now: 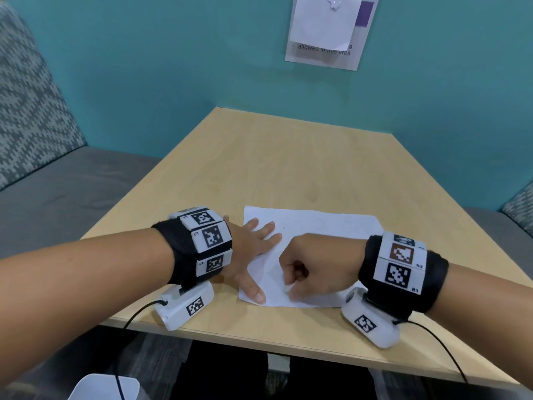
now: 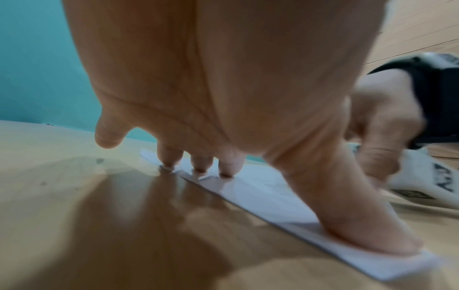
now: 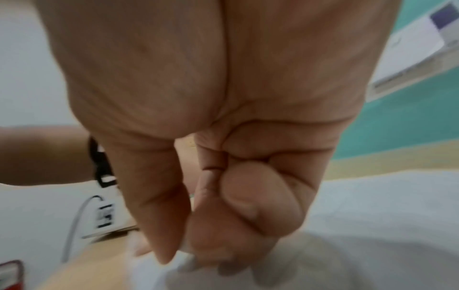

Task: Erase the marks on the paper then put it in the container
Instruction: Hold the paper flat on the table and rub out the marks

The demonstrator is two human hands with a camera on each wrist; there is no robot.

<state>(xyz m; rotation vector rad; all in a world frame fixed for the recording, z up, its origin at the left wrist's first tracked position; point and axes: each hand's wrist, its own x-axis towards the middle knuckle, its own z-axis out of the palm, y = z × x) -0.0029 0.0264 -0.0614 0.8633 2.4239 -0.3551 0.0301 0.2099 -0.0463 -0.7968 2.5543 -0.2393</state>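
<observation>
Pressing paper [image 1: 311, 226] flat, left hand [image 1: 248, 249] spread | right hand [image 1: 314, 267] fisted on eraser [image 1: 287, 289]

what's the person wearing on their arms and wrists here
Both forearms are bare, no sleeves. Each wrist carries a black wrap: the left wrist band and the right wrist band bear white square tiles printed with black coded markers, one tile on the right brownish. Under each wrist hangs a white camera pod with its own marker and a thin black cable.

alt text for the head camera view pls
A left hand presses flat on a white paper on a wooden table, while the right hand pinches a small white eraser against the sheet. Both wrists wear black bands with coded tags.
</observation>
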